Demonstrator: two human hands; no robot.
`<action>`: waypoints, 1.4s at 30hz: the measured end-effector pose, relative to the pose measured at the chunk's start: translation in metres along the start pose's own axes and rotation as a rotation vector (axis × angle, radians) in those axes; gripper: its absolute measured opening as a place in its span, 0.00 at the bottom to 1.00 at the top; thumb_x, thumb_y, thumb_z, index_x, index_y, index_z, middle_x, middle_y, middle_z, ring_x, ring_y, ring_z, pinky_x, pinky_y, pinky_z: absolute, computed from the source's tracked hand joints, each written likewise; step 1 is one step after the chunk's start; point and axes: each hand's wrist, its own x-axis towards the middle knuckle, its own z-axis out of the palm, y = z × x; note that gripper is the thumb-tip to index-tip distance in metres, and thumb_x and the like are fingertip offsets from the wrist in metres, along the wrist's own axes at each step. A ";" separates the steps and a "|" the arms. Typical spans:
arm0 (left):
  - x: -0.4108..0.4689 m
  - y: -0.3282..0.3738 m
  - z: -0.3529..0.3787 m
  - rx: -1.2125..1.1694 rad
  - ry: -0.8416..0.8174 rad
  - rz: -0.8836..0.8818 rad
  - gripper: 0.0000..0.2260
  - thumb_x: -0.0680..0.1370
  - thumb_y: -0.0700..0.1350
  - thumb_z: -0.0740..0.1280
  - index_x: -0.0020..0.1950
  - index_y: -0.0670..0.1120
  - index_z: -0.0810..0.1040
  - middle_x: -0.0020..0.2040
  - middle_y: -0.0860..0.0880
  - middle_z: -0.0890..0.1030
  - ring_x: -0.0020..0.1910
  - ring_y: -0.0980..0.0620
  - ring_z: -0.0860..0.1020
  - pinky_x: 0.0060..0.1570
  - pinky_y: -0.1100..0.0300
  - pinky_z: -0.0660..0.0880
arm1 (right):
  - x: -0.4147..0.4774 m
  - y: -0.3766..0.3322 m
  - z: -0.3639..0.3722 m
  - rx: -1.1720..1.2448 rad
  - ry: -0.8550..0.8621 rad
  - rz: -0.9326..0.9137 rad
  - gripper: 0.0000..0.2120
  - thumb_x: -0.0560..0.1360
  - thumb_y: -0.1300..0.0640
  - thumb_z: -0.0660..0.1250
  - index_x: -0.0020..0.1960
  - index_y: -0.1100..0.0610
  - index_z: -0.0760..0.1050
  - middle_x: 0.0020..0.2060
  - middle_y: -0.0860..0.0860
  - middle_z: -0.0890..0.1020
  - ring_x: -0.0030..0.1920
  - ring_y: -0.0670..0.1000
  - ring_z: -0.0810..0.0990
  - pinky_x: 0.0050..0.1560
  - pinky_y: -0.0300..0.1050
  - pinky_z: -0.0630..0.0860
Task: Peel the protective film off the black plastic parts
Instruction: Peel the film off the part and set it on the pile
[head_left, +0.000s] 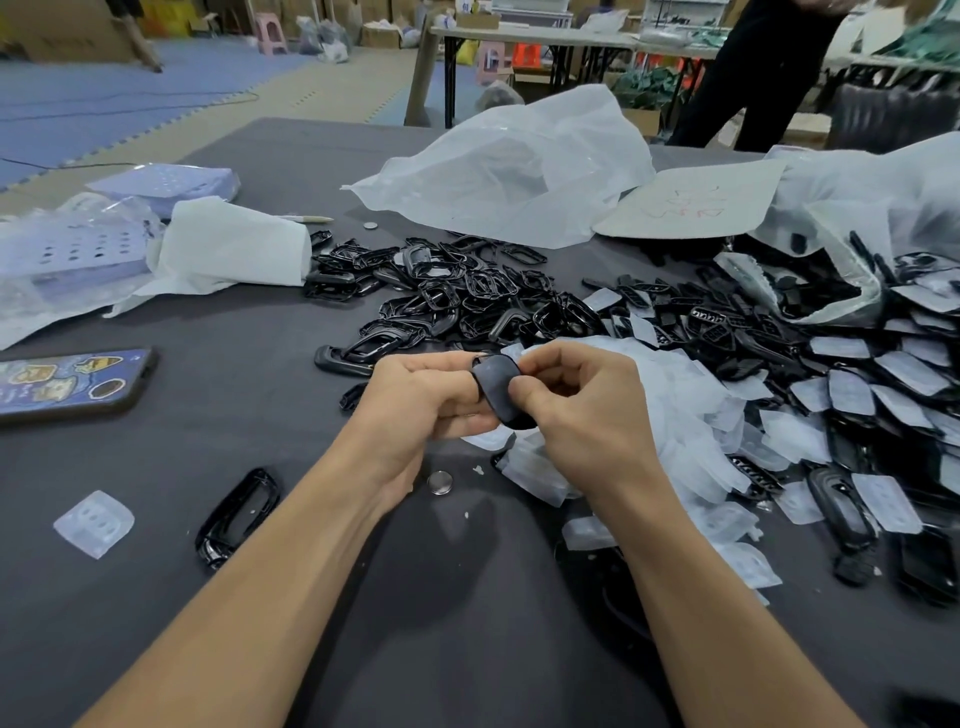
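Observation:
Both hands hold one black plastic part above the grey table, just in front of me. My left hand grips its left side with curled fingers. My right hand pinches its right edge between thumb and forefinger. Whether film still covers the part I cannot tell. A heap of peeled clear film pieces lies right under and right of my hands. Black parts with white film on them are piled at the right. Bare black frames are heaped behind my hands.
A phone lies at the left. A lone black frame, a clear film piece and a coin cell lie near my left forearm. White plastic bags and tissue sit farther back. A person stands at the back right.

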 end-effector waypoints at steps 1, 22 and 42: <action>0.000 0.000 0.000 0.018 0.012 -0.004 0.13 0.65 0.39 0.68 0.44 0.46 0.90 0.42 0.42 0.88 0.42 0.49 0.87 0.40 0.62 0.82 | 0.000 0.000 0.000 -0.003 -0.005 -0.002 0.11 0.71 0.67 0.73 0.37 0.52 0.82 0.31 0.47 0.84 0.33 0.46 0.83 0.37 0.38 0.79; 0.002 -0.008 -0.001 0.046 0.253 0.134 0.05 0.76 0.35 0.74 0.44 0.43 0.88 0.36 0.44 0.87 0.31 0.53 0.83 0.34 0.65 0.79 | -0.003 -0.002 0.004 -0.021 -0.073 0.027 0.09 0.75 0.64 0.72 0.40 0.51 0.83 0.29 0.43 0.82 0.29 0.42 0.77 0.36 0.37 0.73; 0.002 -0.013 0.005 0.207 0.388 0.343 0.09 0.75 0.36 0.76 0.42 0.51 0.88 0.36 0.50 0.87 0.33 0.51 0.86 0.35 0.60 0.83 | -0.003 -0.006 0.006 0.123 0.062 0.041 0.12 0.72 0.69 0.74 0.44 0.52 0.84 0.30 0.52 0.84 0.30 0.50 0.82 0.37 0.45 0.81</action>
